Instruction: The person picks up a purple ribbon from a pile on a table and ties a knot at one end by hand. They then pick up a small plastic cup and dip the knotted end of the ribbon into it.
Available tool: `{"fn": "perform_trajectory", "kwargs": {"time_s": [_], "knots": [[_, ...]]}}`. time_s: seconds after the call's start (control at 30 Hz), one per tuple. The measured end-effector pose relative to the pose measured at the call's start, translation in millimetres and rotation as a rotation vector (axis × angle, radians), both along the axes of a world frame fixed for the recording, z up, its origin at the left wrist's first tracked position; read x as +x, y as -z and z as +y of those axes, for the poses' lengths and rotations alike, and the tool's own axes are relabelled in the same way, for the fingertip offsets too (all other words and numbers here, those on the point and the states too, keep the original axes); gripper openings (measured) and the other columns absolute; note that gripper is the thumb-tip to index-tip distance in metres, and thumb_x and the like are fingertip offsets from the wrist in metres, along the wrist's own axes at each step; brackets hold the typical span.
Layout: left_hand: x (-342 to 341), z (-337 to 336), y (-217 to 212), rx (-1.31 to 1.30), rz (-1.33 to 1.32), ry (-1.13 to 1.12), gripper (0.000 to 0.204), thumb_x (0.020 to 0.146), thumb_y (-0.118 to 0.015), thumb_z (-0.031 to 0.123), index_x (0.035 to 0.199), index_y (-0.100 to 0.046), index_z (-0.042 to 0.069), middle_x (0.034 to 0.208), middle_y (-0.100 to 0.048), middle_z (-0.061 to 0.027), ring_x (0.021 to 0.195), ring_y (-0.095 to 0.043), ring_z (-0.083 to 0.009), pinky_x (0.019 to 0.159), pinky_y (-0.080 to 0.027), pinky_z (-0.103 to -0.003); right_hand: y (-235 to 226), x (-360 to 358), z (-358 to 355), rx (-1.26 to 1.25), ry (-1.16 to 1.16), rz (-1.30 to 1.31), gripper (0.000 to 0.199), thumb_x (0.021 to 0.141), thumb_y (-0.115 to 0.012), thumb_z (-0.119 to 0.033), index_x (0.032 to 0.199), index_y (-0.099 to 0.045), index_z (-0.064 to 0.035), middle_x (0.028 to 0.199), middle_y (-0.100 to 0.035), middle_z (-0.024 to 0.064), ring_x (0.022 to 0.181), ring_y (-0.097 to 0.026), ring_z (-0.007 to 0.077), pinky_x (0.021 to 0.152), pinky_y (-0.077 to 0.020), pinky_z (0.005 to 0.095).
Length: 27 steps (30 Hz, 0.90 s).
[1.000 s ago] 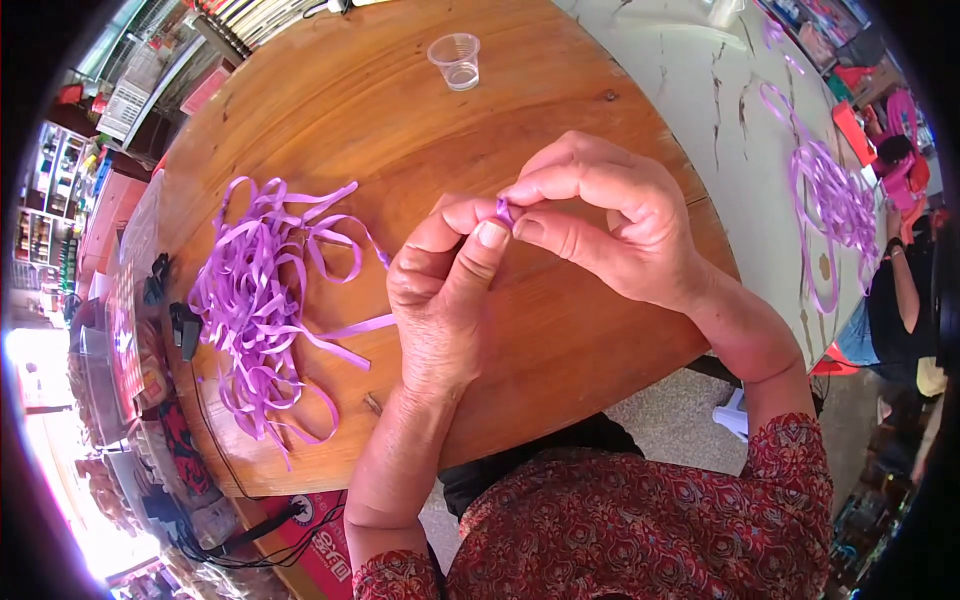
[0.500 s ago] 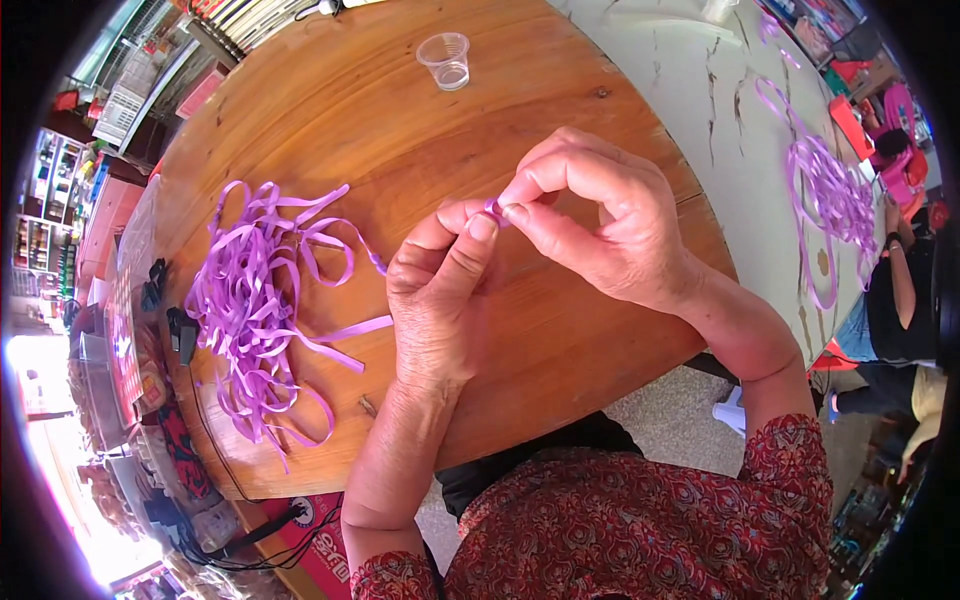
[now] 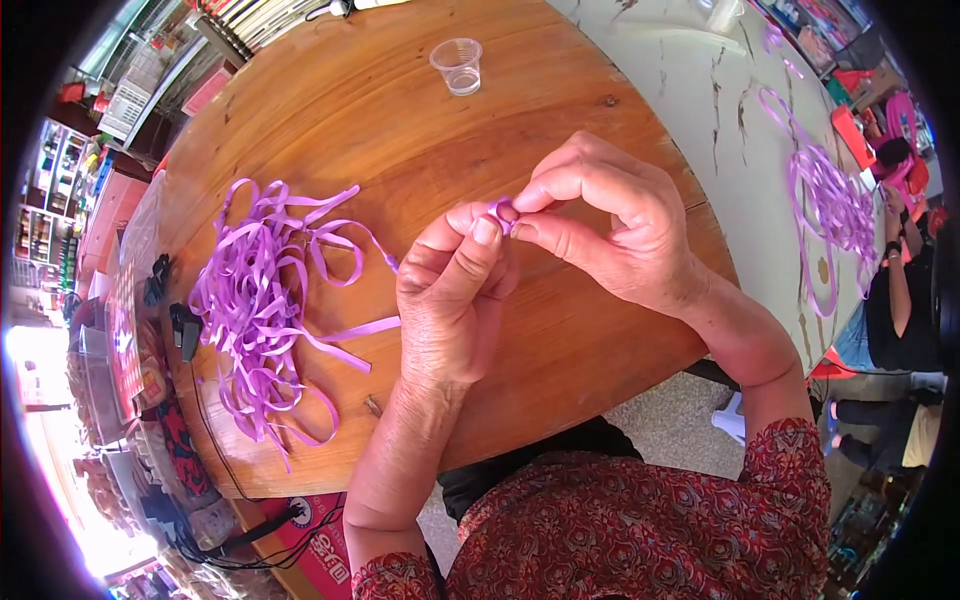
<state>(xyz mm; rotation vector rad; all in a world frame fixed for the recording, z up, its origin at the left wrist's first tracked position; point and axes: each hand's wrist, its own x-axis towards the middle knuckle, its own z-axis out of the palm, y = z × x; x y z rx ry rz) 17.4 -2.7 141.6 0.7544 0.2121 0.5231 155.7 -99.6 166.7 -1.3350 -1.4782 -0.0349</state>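
Purple ribbon [image 3: 503, 209] is pinched between the fingertips of both hands, above the middle of the round wooden table [image 3: 330, 110]. Only a small curl of it shows; the rest is hidden by the fingers. The left hand [image 3: 455, 300] has its thumb and forefinger closed on the curl from below. The right hand [image 3: 610, 230] has its thumb and forefinger closed on it from the right side, with the other fingers arched over it.

Step in hand (a judgement): the piece is being rolled or folded into a small loop. The next move likely calls for a steady pinch from one hand while the other turns or tucks the free end, which is short and could slip out.

Toward the table's left edge lies a loose ribbon heap [image 3: 262, 300], one strand trailing toward the left hand. Near the table's far edge stands a clear plastic cup [image 3: 457, 66]. Beyond the table's right edge, more ribbon [image 3: 830, 215] lies on a pale surface, beside another person [image 3: 900, 300].
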Motion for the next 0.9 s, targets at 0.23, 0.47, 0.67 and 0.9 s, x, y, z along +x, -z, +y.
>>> {"fn": "perform_trajectory", "kwargs": {"time_s": [0.23, 0.47, 0.67, 0.9], "knots": [[1.6, -1.6, 3.5, 0.004, 0.018, -0.009, 0.015, 0.09, -0.06, 0.014, 0.099, -0.063, 0.002, 0.07, -0.05, 0.0055, 0.056, -0.031, -0.0043, 0.051, -0.026, -0.02, 2.6, -0.5, 1.3, 0.074, 0.05, -0.078, 0.017, 0.07, -0.074, 0.003, 0.085, -0.066, -0.0022, 0.078, -0.06, 0.0058, 0.069, -0.057, 0.0153, 0.058, -0.0454, 0.0261], [3.2, -3.7, 3.7, -0.138, 0.014, 0.061, 0.016, 0.09, -0.06, 0.015, 0.098, -0.064, 0.002, 0.066, -0.046, 0.006, 0.055, -0.029, -0.0051, 0.051, -0.024, -0.021, -1.5, 0.9, -1.9, 0.134, 0.118, -0.337, 0.018, 0.067, -0.071, 0.006, 0.079, -0.063, -0.0035, 0.074, -0.058, 0.005, 0.064, -0.053, 0.0184, 0.059, -0.0407, 0.0287], [-1.7, -3.4, -1.8, -0.037, 0.025, 0.021, 0.014, 0.088, -0.062, 0.012, 0.099, -0.064, 0.002, 0.073, -0.053, 0.0046, 0.058, -0.034, -0.0043, 0.053, -0.028, -0.021, 1.1, 2.6, -3.8, -0.069, -0.123, 0.244, 0.012, 0.073, -0.064, 0.01, 0.079, -0.061, -0.0005, 0.078, -0.058, 0.0054, 0.071, -0.054, 0.0126, 0.063, -0.0425, 0.0245], [-0.7, -9.3, -12.2, 0.144, 0.172, -0.101, 0.011, 0.086, -0.063, 0.004, 0.097, -0.065, 0.004, 0.082, -0.061, 0.0029, 0.062, -0.042, -0.0034, 0.054, -0.033, -0.02, -6.8, 4.3, -10.6, -0.263, -0.312, 0.917, 0.009, 0.08, -0.059, 0.008, 0.086, -0.06, 0.0006, 0.084, -0.057, 0.0029, 0.077, -0.053, 0.0081, 0.064, -0.0426, 0.0226]]}}
